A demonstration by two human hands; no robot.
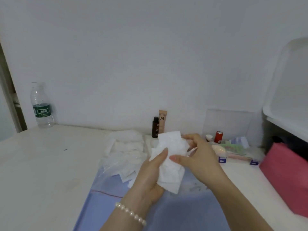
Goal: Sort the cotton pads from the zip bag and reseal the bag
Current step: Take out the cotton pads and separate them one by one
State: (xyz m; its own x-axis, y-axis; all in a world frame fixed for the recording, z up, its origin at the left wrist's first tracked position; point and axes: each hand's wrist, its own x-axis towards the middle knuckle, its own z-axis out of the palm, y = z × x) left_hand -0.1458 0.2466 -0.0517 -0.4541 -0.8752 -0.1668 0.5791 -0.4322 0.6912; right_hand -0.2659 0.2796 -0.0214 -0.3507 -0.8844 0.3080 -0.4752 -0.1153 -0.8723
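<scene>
A loose stack of white cotton pads is held up over the table's middle. My left hand, with a pearl bracelet on its wrist, grips the stack from below, thumb on the front. My right hand holds the stack's right side, its thumb pressed on the front and its fingers curled behind the top edge. The clear zip bag with a red seal line lies flat on the table to the left, with more cotton pads piled in and behind it.
A blue mat covers the near table. A water bottle stands far left. A dark small bottle and a BB tube stand by the wall. A clear organiser of toiletries and a pink box sit at right.
</scene>
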